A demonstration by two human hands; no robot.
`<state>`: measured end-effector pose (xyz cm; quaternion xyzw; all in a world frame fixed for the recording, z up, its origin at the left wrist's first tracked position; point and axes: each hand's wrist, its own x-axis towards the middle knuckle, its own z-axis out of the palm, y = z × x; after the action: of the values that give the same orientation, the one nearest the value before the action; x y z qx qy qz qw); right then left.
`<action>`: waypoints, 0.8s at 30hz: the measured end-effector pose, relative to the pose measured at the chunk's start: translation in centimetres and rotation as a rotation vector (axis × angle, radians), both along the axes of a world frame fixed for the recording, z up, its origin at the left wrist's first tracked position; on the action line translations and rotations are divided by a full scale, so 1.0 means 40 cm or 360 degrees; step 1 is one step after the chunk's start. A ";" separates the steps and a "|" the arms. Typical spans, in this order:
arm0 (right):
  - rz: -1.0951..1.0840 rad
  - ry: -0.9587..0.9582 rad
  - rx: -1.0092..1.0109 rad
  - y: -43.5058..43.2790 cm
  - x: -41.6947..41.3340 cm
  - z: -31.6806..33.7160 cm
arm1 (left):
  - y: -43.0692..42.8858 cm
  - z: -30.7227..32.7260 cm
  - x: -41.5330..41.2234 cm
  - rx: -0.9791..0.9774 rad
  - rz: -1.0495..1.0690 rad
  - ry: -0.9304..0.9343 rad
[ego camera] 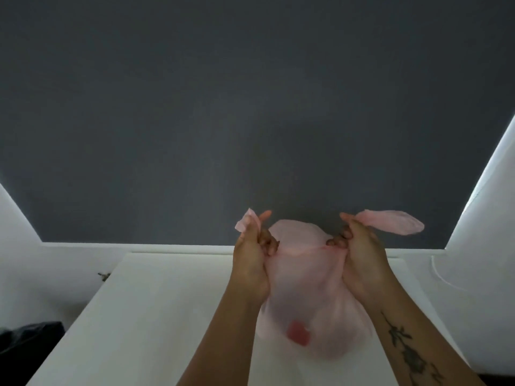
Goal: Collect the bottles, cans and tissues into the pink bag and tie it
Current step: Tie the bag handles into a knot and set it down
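The translucent pink bag (309, 299) stands full on the white table (156, 316), between my two hands. A red shape shows through its lower front; the other contents are hidden. My left hand (252, 254) grips the bag's left handle, whose end sticks up above my fist. My right hand (359, 252) grips the right handle, and its loop flares out to the right. Both handles are pulled apart above the bag's mouth.
A dark grey wall rises behind the table. White surfaces flank it left and right. A black object (28, 341) sits low at the left, beside the table's edge. A small dark fitting (103, 275) shows near the table's back left corner.
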<state>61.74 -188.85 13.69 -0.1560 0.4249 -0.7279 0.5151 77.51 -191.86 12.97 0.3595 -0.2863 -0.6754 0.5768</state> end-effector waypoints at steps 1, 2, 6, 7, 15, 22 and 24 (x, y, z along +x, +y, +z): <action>0.0024 0.0020 -0.0024 0.000 0.002 -0.004 | -0.008 -0.004 0.005 0.0035 -0.0039 0.0051; 0.0025 0.0046 -0.0049 0.005 0.003 -0.004 | -0.014 -0.009 0.011 0.0042 -0.0100 0.0082; 0.0007 -0.0085 -0.0179 0.028 0.006 0.004 | -0.019 -0.016 0.025 -0.0187 -0.0317 -0.0067; 0.0022 -0.0118 -0.0174 0.032 0.004 0.003 | -0.016 -0.016 0.025 -0.0236 -0.0354 -0.0120; 0.0241 -0.0402 -0.0123 0.039 -0.022 0.009 | 0.004 -0.029 -0.032 -0.0090 -0.0380 -0.0098; 0.0004 -0.0283 0.0044 0.020 -0.036 -0.032 | 0.002 -0.066 -0.076 0.0185 -0.0253 0.0170; -0.0023 -0.0233 0.0055 0.017 -0.044 -0.038 | 0.002 -0.077 -0.089 0.0183 -0.0209 0.0158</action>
<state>59.97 -188.16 12.18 -0.0902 0.3997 -0.7337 0.5420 73.97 -191.77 9.90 0.3387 -0.2410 -0.7440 0.5232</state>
